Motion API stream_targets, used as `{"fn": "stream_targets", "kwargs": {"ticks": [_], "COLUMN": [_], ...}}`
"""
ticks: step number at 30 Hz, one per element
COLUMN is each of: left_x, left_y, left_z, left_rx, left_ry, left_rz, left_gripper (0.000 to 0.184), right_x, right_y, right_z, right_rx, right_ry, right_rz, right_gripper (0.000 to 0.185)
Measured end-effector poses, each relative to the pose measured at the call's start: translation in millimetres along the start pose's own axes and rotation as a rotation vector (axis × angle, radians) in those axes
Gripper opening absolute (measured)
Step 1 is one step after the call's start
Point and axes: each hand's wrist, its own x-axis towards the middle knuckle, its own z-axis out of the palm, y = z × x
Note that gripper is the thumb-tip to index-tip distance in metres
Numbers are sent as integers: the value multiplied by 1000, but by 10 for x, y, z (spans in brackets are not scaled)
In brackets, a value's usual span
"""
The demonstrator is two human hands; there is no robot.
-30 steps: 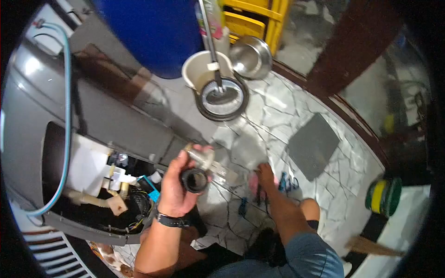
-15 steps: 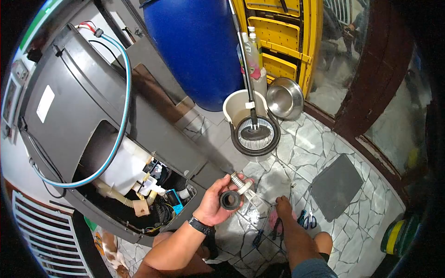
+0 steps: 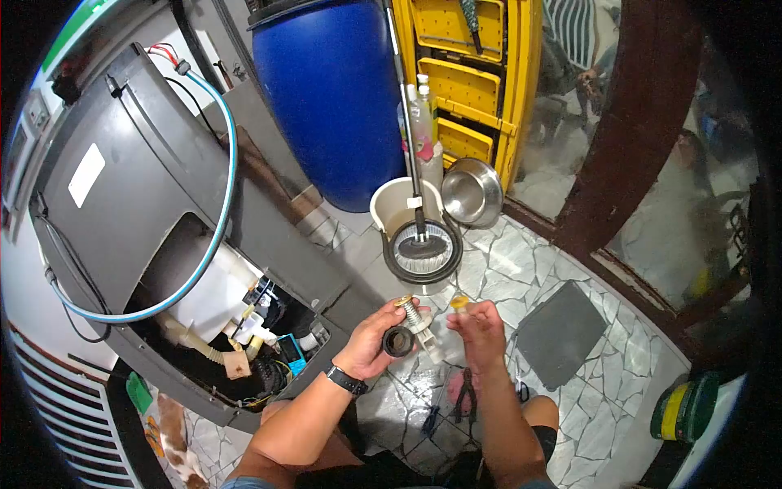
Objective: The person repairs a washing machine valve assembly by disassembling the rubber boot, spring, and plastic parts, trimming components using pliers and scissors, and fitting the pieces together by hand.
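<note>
My left hand (image 3: 364,349) is closed around a white plastic valve-like part with a metal spring (image 3: 414,314). A black rubber ring (image 3: 398,341) with a wide opening sits against the fingers of that hand. Just to the right, my right hand (image 3: 484,330) pinches a small yellow-topped piece (image 3: 460,302), whose exact kind I cannot make out. The two hands are apart, above the tiled floor. Beside my left arm is a large grey appliance casing (image 3: 277,224) with an opening that shows hoses and wiring.
Pliers (image 3: 466,399) lie on the floor between my legs. Ahead stand a mop (image 3: 419,240) in a bucket (image 3: 383,213), a metal basin (image 3: 472,196) and a blue barrel (image 3: 330,106). A grey flat panel (image 3: 562,334) lies at right; a brown-and-white animal (image 3: 173,428) is at lower left.
My right hand has risen from the tools on the floor and now holds the yellow-topped piece near my left hand. A yellowish top now shows on the spring part. The view has shifted slightly.
</note>
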Motion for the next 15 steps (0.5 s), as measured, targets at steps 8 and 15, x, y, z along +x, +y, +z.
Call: {"fn": "stream_targets", "kwargs": {"ticks": [8,15], "left_x": [-68,-72], "left_y": [-48,-52], "left_z": [61,42], "left_rx": [286,421], "left_ry": [-3,51], "left_rz": [87,192], "left_gripper": [34,34], "right_x": [-109,-165], "right_y": [-152,-86], "right_z": [700,729], "right_rx": [116,132], "right_ry": [-92,-108], "right_rz": [29,2], "right_gripper": [19,22]}}
